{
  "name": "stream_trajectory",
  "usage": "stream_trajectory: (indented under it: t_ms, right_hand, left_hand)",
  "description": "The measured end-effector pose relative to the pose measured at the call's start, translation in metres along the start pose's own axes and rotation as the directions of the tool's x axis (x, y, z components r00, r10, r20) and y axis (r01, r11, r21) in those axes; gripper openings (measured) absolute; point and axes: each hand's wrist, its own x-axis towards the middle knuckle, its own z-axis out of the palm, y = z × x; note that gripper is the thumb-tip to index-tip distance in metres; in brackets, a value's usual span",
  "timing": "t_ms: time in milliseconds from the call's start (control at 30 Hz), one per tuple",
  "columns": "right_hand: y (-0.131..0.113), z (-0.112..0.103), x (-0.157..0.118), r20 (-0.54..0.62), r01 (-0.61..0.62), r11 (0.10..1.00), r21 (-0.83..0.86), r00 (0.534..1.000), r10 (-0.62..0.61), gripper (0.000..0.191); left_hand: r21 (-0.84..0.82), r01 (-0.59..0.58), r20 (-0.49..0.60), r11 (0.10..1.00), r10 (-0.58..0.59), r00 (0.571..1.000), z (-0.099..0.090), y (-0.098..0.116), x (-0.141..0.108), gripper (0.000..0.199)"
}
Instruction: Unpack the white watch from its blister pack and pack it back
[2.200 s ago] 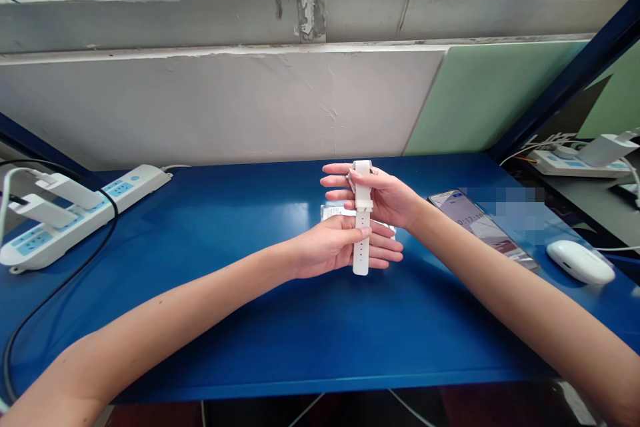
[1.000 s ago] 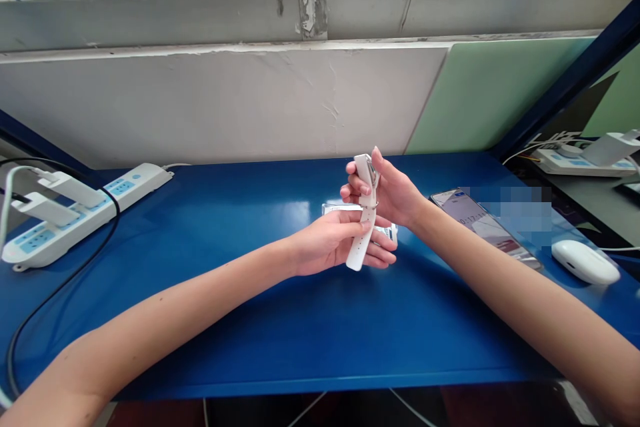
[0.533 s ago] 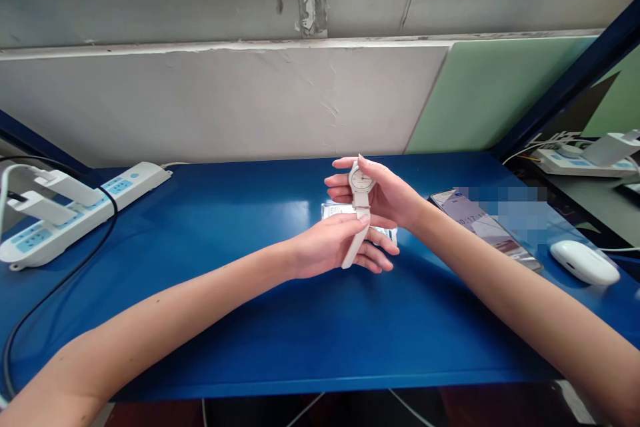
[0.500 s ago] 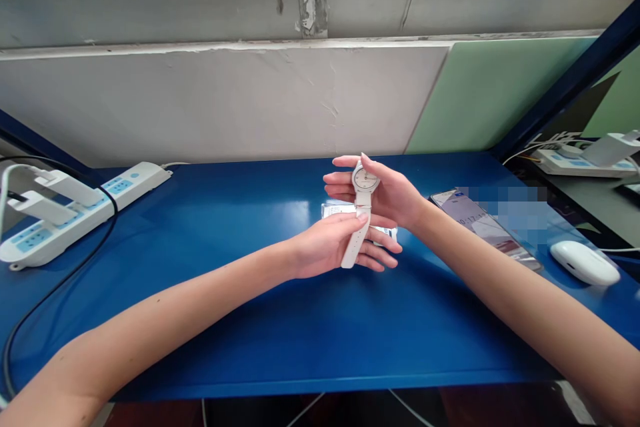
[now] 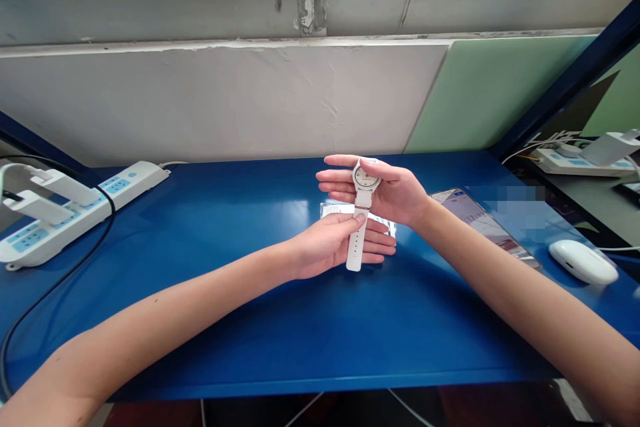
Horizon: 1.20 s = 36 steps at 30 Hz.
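A white wristwatch (image 5: 366,177) with a round dial is held above the middle of the desk, its face toward me. My left hand (image 5: 330,243) pinches the perforated strap under its thumb, the other fingers stretched out behind it. The strap's free end hangs down below that thumb. Up at the dial, my right hand (image 5: 395,190) has its thumb over the watch's top edge and its fingers extended behind the case. Below and behind the hands lies a clear packet with a white printed label (image 5: 333,208), partly covered by them.
On the blue desk (image 5: 225,333), a white power strip (image 5: 135,180) with plugged-in chargers and a black cable (image 5: 65,283) lies at the left. To the right are a phone (image 5: 487,227) and a white earbud case (image 5: 583,261). Another power strip (image 5: 575,163) stands beyond the desk's right side.
The strap's lower end has swung slightly right and hangs straighter. The right hand's thumb has shifted across the watch's top, and the left hand's fingers have drawn closer together.
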Motion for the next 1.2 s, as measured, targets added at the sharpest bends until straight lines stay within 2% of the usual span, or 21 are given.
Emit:
stream_trajectory:
  t_ms: [267, 567, 700, 800, 867, 933, 967, 1033, 1100, 1200]
  right_hand:
    - [0.0, -0.001, -0.001, 0.024, -0.031, 0.999, -0.015, 0.999, 0.032, 0.039]
    - [0.0, 0.001, 0.0, -0.032, -0.038, 0.999, 0.003, 0.999, 0.038, 0.041]
    - [0.001, 0.003, 0.001, -0.091, -0.035, 0.999, 0.002, 0.995, 0.035, 0.042]
    - [-0.006, 0.003, 0.001, -0.183, 0.003, 0.999, -0.047, 0.983, -0.012, 0.043]
    - [-0.015, 0.001, 0.0, -0.285, 0.098, 0.99, -0.103, 0.951, -0.124, 0.043]
    - [-0.026, -0.002, -0.001, -0.405, 0.249, 0.954, -0.17, 0.864, -0.298, 0.042]
    - [-0.03, -0.003, -0.002, -0.433, 0.299, 0.934, -0.194, 0.828, -0.355, 0.041]
    - [-0.035, -0.005, -0.004, -0.433, 0.343, 0.913, -0.219, 0.805, -0.406, 0.04]
    - [-0.033, -0.003, -0.004, -0.388, 0.325, 0.919, -0.224, 0.835, -0.39, 0.039]
    - [-0.021, 0.005, -0.003, -0.251, 0.207, 0.946, -0.251, 0.93, -0.27, 0.037]
  left_hand:
    - [-0.031, 0.036, -0.021, 0.999, -0.036, 0.999, 0.002, 0.001, -0.001, 0.041]
    - [-0.041, 0.035, 0.005, 0.999, -0.035, 0.999, 0.0, 0.0, 0.001, 0.041]
    - [-0.037, 0.035, -0.005, 0.999, -0.036, 0.999, 0.001, 0.0, 0.0, 0.042]
    - [-0.058, 0.05, -0.025, 0.997, -0.051, 0.998, 0.002, -0.001, 0.001, 0.047]
    - [-0.09, 0.075, -0.033, 0.993, -0.079, 0.996, 0.001, -0.003, 0.002, 0.049]
    - [-0.109, 0.106, -0.024, 0.988, -0.109, 0.994, -0.001, -0.004, 0.003, 0.05]
    - [-0.112, 0.116, -0.015, 0.987, -0.119, 0.993, -0.002, -0.004, 0.003, 0.051]
    - [-0.111, 0.115, 0.012, 0.987, -0.115, 0.993, -0.003, -0.003, 0.002, 0.051]
    - [-0.114, 0.08, 0.037, 0.99, -0.076, 0.996, -0.002, -0.001, 0.001, 0.049]
    - [-0.112, -0.022, 0.041, 0.993, 0.027, 0.999, -0.001, 0.003, -0.001, 0.041]
